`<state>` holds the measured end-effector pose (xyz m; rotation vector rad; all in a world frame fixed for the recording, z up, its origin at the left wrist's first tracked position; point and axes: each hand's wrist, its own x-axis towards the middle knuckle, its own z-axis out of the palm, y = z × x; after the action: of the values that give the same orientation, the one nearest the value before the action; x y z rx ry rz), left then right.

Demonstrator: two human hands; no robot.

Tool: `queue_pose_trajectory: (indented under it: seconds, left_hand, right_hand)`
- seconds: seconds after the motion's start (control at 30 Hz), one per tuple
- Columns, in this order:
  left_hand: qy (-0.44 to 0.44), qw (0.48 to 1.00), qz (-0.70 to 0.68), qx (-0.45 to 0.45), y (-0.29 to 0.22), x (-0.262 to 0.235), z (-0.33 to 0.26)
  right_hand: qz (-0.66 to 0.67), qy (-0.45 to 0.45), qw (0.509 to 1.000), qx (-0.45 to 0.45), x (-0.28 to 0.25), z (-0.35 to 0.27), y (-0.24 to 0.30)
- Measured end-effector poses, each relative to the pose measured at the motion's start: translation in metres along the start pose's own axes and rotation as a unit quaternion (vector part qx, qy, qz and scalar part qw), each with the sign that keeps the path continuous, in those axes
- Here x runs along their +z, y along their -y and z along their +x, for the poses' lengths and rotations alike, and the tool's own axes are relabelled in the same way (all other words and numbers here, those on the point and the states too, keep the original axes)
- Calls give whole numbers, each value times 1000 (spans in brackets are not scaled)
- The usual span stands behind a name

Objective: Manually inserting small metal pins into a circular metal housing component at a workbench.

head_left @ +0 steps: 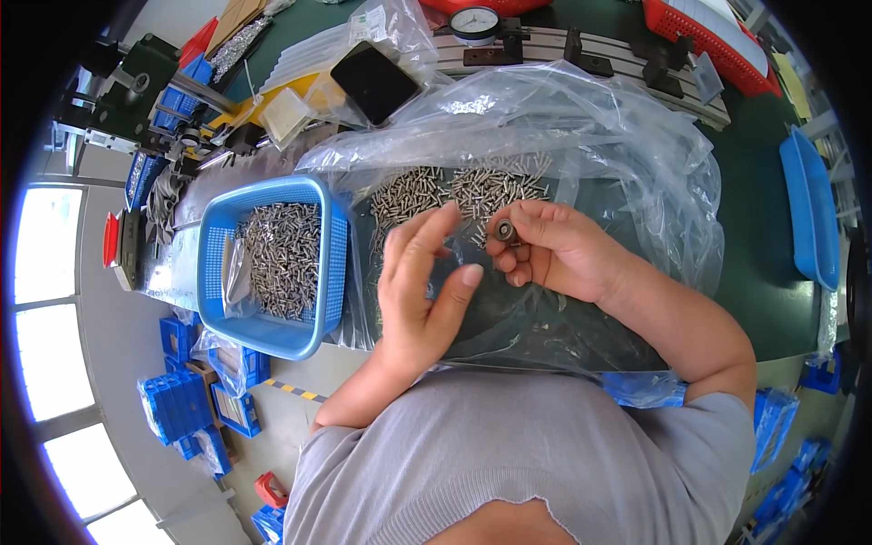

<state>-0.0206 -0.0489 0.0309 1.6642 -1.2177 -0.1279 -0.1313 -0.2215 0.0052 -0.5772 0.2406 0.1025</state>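
Between the thumb and fingers of my right hand (559,245) is a small round metal piece with a hole in its end (506,231); its exact kind cannot be made out. My left hand (418,286) is raised beside it, thumb and fingers apart, with nothing visible in it. Just beyond both hands, two loose piles of small metal pins (406,193) lie on a clear plastic sheet (627,136) spread over the green table. A light-blue basket (331,272) to the left holds many more such pins (283,259) and a small plastic bag (239,272).
Along the far side stand a metal rail fixture (618,68) with a dial gauge (475,25), and a black phone-like slab (374,82). Red baskets (713,45) sit at the back. A blue tray (808,209) is at the right edge; a gauge stand (150,86) rises far left.
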Motion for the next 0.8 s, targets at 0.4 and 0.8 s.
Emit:
queue_pose_trajectory:
  seconds: [0.4, 0.8]
  left_hand:
    - [-26, 996, 36, -76, -1, -7, 9]
    - [114, 972, 204, 35, 11, 6, 21]
  right_hand:
    - [-21, -6, 1000, 2, 10, -5, 6]
    - [32, 18, 999, -15, 1, -1, 4]
